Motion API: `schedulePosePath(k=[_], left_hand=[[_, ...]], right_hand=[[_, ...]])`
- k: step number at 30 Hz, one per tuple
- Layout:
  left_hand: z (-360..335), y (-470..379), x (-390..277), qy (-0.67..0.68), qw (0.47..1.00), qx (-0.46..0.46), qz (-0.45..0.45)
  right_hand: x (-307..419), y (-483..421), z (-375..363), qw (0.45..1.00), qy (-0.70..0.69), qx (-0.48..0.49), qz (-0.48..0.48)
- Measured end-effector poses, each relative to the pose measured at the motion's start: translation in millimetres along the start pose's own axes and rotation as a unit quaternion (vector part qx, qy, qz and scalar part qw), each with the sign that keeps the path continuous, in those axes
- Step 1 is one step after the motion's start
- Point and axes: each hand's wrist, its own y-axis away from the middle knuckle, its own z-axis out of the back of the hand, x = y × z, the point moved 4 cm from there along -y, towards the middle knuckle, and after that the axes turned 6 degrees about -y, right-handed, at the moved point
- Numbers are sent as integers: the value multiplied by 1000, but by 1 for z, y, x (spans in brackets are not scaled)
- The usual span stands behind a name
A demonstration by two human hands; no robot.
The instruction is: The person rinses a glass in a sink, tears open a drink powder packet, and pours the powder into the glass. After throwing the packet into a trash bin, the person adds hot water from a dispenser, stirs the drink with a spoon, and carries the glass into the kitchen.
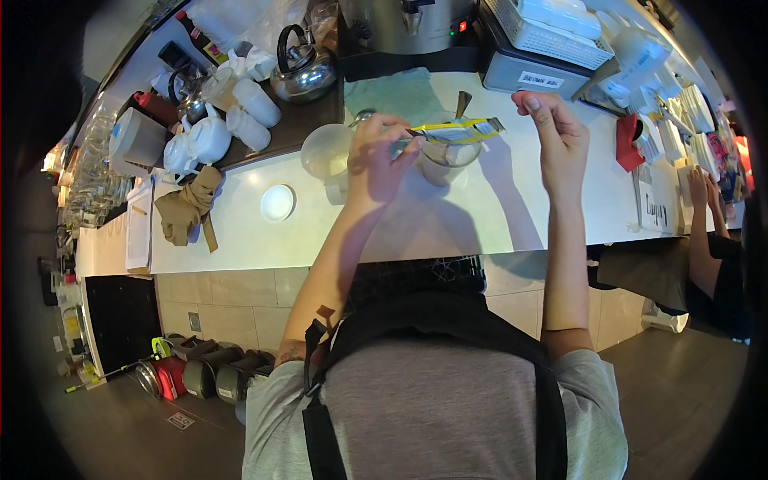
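Observation:
My left hand point(379, 153) pinches one end of a yellow-edged sachet point(461, 131). The sachet lies nearly level above a cup point(443, 173) on the white counter and partly covers its mouth. A spoon handle point(462, 104) rises behind the sachet, apparently out of the cup. Raised to the right of the cup, my right hand point(555, 132) has its fingers curled and thumb against the index finger. Nothing shows between them. Beside my left wrist stands a translucent plastic container point(324, 153), partly hidden by that hand.
A round white dish point(278, 202) and a brown cloth point(189, 207) rest left on the counter point(240, 246). Teapots point(207, 141) and a steel kettle point(305, 69) stand behind. A steel urn point(396, 30) is at the back. At right, another person's hands point(703, 187) touch the counter.

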Motion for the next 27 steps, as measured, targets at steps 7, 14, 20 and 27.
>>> schedulePosePath(k=[7,14,20,27], left_hand=[[-1,0,0,10,1000,-4,15],[-3,-1,-4,7,1000,-5,13],[-5,1,1,37,999,-17,-2],[-6,5,-3,95,995,-18,31]], right_hand=[[-10,7,-17,991,-77,62,-92],[-20,12,-11,995,-76,46,-47],[-28,14,-13,988,-120,19,-94],[-59,40,1,941,-238,-49,-234]])
